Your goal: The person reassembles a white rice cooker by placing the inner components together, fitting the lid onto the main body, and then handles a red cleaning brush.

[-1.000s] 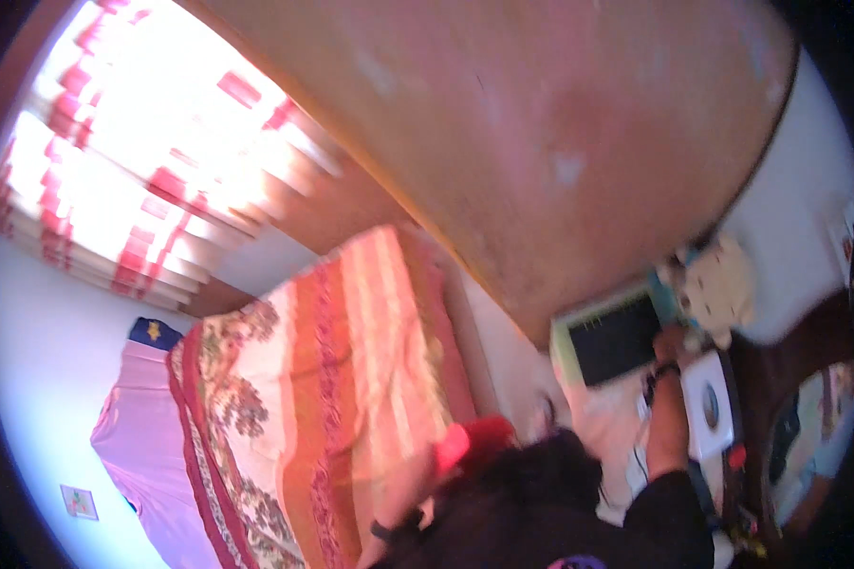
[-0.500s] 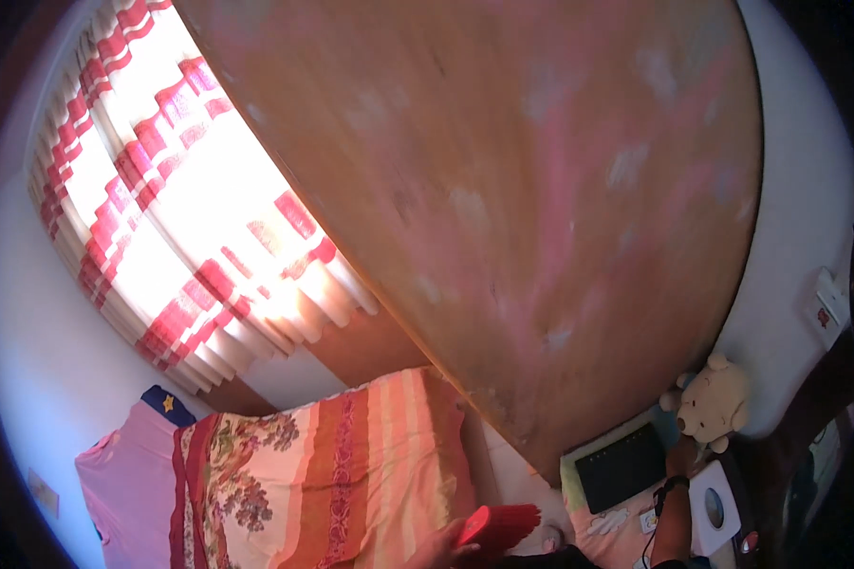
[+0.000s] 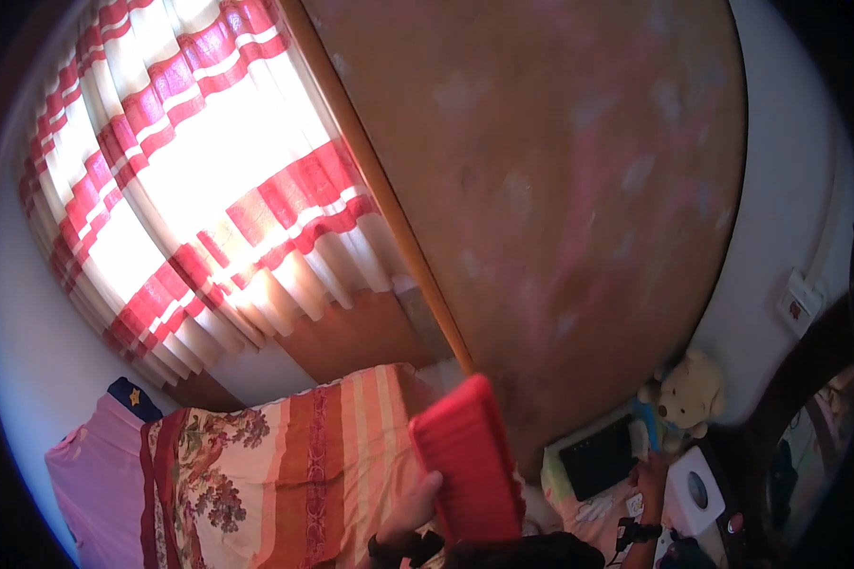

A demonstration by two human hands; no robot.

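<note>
My left hand (image 3: 416, 503), a dark band at its wrist, grips a flat red thing with ridges (image 3: 470, 465). It looks like a dustpan and is held up beside the bed, partly in front of the large brown panel. My right hand (image 3: 650, 471), with a black watch on its wrist, is over the small table at the right. Its fingers look closed next to a slim blue thing (image 3: 652, 433), but what they hold is too small to make out. Close by lie a black flat device (image 3: 598, 457) and a cream teddy bear (image 3: 691, 394).
A bed with a striped floral cover (image 3: 351, 465) fills the lower left. Behind it hang red and white curtains (image 3: 190, 171). The brown wooden panel (image 3: 560, 190) rises ahead. A white box with a dark oval (image 3: 696, 490) stands right of my right hand, near a dark-framed mirror (image 3: 811, 465).
My left hand has raised the red thing, turning its broad side into view. The right hand has shifted away from the teddy bear, and the whole view has turned slightly.
</note>
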